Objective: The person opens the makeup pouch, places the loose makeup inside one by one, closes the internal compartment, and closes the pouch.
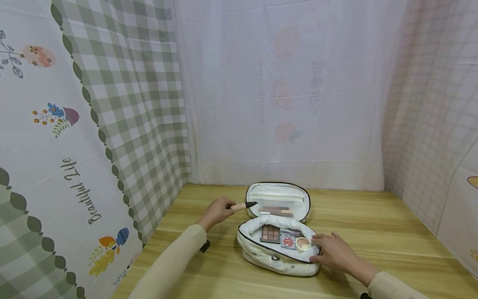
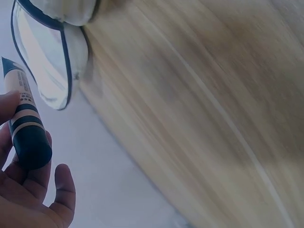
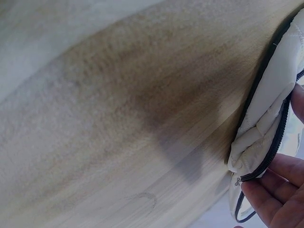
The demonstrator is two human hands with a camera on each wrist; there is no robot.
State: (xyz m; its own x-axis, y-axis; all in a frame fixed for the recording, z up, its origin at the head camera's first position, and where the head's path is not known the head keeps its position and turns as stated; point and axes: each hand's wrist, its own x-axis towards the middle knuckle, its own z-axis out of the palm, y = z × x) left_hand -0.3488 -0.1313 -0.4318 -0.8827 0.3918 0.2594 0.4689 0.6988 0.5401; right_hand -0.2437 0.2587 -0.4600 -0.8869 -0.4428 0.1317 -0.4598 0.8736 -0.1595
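My left hand (image 1: 218, 213) pinches a beige cosmetic stick (image 1: 239, 207) with dark ends between thumb and fingers. The stick's dark tip points right, overlapping the open lid (image 1: 277, 187) of a cream quilted makeup bag (image 1: 257, 254) in the head view. Printed text and dark bands show on the stick (image 2: 26, 111) in the left wrist view. On the bag's right end, my right hand (image 1: 333, 251) grips the zippered rim (image 3: 278, 142). Inside lie an eyeshadow palette (image 1: 270, 234), a clear square case with red (image 1: 288, 241), a dark tube (image 1: 290, 232) and a round compact (image 1: 303, 244).
Slim pencil-like items (image 1: 276, 211) sit in the lid's mesh pocket. The bag rests on a wood-grain table (image 1: 381, 232). A white curtain (image 1: 231, 104) hangs behind it, a green checked cloth (image 1: 142, 83) at left and a pale checked cloth (image 1: 429, 104) at right.
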